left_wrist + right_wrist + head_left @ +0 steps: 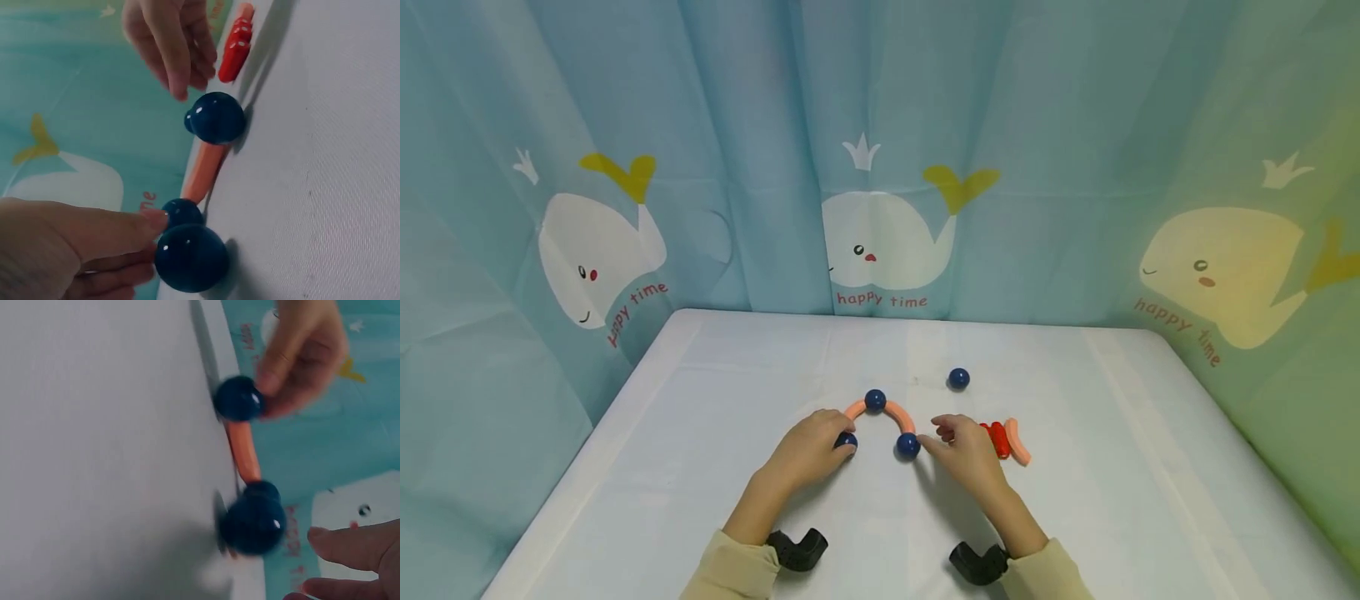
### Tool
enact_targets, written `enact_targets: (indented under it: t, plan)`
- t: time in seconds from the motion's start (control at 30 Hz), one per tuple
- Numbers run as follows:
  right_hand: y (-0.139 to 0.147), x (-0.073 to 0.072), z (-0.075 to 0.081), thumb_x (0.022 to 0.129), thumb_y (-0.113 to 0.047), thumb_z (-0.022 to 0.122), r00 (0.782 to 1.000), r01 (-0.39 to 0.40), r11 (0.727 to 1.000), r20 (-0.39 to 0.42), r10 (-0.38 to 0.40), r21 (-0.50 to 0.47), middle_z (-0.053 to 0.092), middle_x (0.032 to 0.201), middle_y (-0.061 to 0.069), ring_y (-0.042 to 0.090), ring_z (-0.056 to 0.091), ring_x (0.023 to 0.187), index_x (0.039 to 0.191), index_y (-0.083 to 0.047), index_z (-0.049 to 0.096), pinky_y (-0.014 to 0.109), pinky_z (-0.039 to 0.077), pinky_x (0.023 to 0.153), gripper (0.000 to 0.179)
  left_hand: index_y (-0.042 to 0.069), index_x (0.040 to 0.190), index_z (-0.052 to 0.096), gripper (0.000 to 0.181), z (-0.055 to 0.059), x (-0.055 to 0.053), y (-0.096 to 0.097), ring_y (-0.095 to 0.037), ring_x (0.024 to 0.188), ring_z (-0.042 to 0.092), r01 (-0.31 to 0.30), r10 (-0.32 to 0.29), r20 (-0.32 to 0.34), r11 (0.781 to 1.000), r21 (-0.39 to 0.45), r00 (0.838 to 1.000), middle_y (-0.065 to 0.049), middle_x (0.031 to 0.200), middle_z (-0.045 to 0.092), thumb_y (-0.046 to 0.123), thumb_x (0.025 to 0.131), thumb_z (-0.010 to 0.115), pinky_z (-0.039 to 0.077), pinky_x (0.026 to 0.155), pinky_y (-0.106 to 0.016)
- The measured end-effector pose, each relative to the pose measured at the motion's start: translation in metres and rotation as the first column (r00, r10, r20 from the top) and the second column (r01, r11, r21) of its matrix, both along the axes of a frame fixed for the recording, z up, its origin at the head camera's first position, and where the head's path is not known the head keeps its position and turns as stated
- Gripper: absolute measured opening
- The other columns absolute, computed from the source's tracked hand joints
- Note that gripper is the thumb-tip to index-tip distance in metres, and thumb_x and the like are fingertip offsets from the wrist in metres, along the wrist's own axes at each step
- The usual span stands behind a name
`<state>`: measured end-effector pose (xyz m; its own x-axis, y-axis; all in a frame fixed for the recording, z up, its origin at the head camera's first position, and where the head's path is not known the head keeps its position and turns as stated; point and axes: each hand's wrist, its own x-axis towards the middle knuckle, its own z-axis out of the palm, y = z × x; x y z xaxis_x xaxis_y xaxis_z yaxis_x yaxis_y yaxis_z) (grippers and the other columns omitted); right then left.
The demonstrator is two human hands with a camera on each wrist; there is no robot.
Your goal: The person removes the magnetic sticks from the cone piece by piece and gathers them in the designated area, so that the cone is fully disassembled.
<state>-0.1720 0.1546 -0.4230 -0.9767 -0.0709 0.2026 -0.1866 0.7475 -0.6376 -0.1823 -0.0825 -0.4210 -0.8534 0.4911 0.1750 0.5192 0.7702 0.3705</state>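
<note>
An arch of two curved orange rods (898, 414) with blue balls at its top and both ends lies on the table. My left hand (812, 446) pinches the left end ball (190, 257) between thumb and fingers. The top ball (876, 401) joins the two rods. Just right of the right end ball (907, 446) is my right hand (967, 454), its fingers loosely spread and holding nothing. In the right wrist view a small gap shows between its fingers and that ball (253, 525).
Beyond the right hand lie several red pieces (1000, 439), partly hidden by it, and a loose curved orange rod (1017, 442). A single blue ball (958, 379) sits farther back. A whale-print curtain (887, 242) hangs behind the white table (737, 358).
</note>
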Motion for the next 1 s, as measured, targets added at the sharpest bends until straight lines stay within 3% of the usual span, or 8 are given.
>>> enact_targets:
  t: [0.13, 0.23, 0.37, 0.47, 0.63, 0.8, 1.0]
  plan:
    - [-0.015, -0.003, -0.006, 0.074, -0.021, 0.077, 0.999, -0.04, 0.998, 0.036, 0.038, 0.042, 0.061, 0.082, 0.007, 0.019, 0.055, 0.074, 0.099, 0.002, 0.067, 0.035, 0.049, 0.067, 0.035, 0.006, 0.101, 0.064, 0.018, 0.0, -0.005, 0.009, -0.021, 0.097, 0.057, 0.058, -0.055, -0.144, 0.998, 0.015, 0.988, -0.006, 0.102, 0.062, 0.012, 0.084, 0.066, 0.046, 0.083, -0.034]
    - [-0.021, -0.004, -0.008, 0.072, -0.02, 0.079, 0.996, -0.076, 0.995, 0.039, 0.074, 0.059, 0.058, 0.079, 0.005, 0.016, 0.051, 0.071, 0.097, 0.001, 0.067, 0.032, 0.046, 0.064, 0.035, 0.007, 0.101, 0.063, 0.019, 0.001, -0.013, 0.019, -0.02, 0.097, 0.057, 0.112, -0.113, -0.244, 0.994, -0.017, 0.963, -0.005, 0.102, 0.062, 0.009, 0.082, 0.067, 0.046, 0.084, -0.032]
    - [-0.025, -0.005, -0.01, 0.071, -0.017, 0.079, 0.995, -0.097, 0.994, 0.023, 0.096, 0.054, 0.055, 0.076, 0.003, 0.015, 0.048, 0.068, 0.095, 0.001, 0.067, 0.029, 0.042, 0.061, 0.032, 0.007, 0.101, 0.064, 0.019, 0.005, -0.032, 0.036, -0.018, 0.099, 0.056, 0.198, -0.212, -0.308, 0.977, -0.079, 0.927, -0.003, 0.103, 0.062, 0.005, 0.082, 0.067, 0.043, 0.087, -0.028]
    - [-0.025, -0.005, -0.011, 0.071, -0.016, 0.079, 0.995, -0.099, 0.994, 0.012, 0.099, 0.055, 0.052, 0.073, 0.003, 0.015, 0.045, 0.066, 0.095, 0.0, 0.067, 0.028, 0.039, 0.058, 0.032, 0.008, 0.101, 0.065, 0.017, 0.006, -0.047, 0.047, -0.016, 0.102, 0.056, 0.265, -0.291, -0.303, 0.956, -0.124, 0.908, -0.001, 0.105, 0.062, 0.005, 0.084, 0.064, 0.042, 0.089, -0.026]
    - [-0.026, -0.004, -0.014, 0.071, -0.015, 0.079, 0.995, -0.098, 0.994, 0.007, 0.098, 0.044, 0.05, 0.071, 0.002, 0.014, 0.044, 0.065, 0.096, 0.0, 0.067, 0.027, 0.038, 0.056, 0.032, 0.012, 0.096, 0.068, 0.013, 0.001, -0.065, 0.061, -0.012, 0.097, 0.057, 0.33, -0.374, -0.202, 0.918, -0.219, 0.905, 0.004, 0.101, 0.064, 0.01, 0.085, 0.062, 0.042, 0.085, -0.022]
    - [-0.025, -0.003, -0.017, 0.07, -0.013, 0.08, 0.995, -0.103, 0.994, -0.006, 0.103, 0.023, 0.053, 0.075, 0.003, 0.015, 0.046, 0.067, 0.097, 0.0, 0.067, 0.027, 0.039, 0.059, 0.032, 0.019, 0.084, 0.07, 0.011, 0.0, -0.072, 0.068, -0.007, 0.084, 0.056, 0.347, -0.4, -0.122, 0.883, -0.316, 0.908, 0.011, 0.088, 0.064, 0.009, 0.082, 0.064, 0.042, 0.075, -0.018]
    - [-0.026, -0.002, -0.02, 0.071, -0.013, 0.079, 0.994, -0.107, 0.994, -0.006, 0.108, 0.029, 0.054, 0.076, 0.003, 0.015, 0.046, 0.067, 0.097, 0.001, 0.067, 0.027, 0.04, 0.059, 0.032, 0.023, 0.078, 0.07, 0.009, -0.001, -0.075, 0.071, -0.003, 0.073, 0.052, 0.335, -0.405, -0.125, 0.865, -0.372, 0.906, 0.015, 0.079, 0.063, 0.015, 0.08, 0.067, 0.042, 0.068, -0.018]
